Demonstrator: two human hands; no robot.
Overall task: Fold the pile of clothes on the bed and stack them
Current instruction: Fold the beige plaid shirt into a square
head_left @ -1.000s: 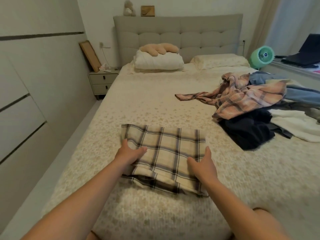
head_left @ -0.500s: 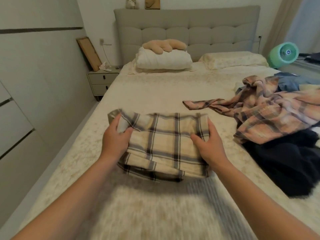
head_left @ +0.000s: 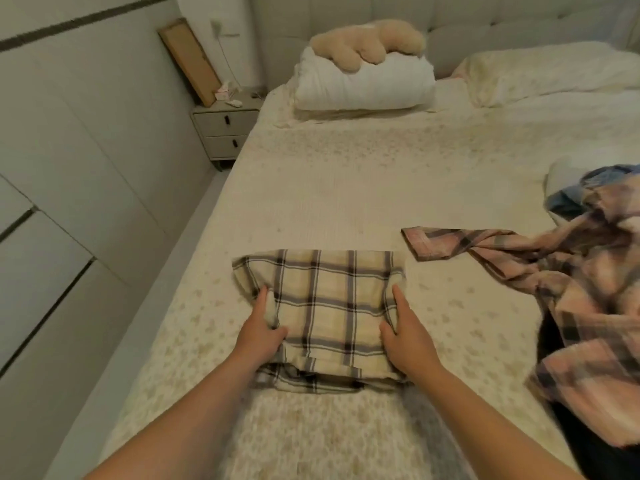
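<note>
Hands that had pressed the near edge of the folded plaid garment a second earlier had slid to its two sides, and the bundle lay farther up the bed than before. The left hand and right hand each gripped a side edge, thumbs on top and fingers tucked under, with the garment between them; the pile of unfolded clothes lay to the right.
</note>
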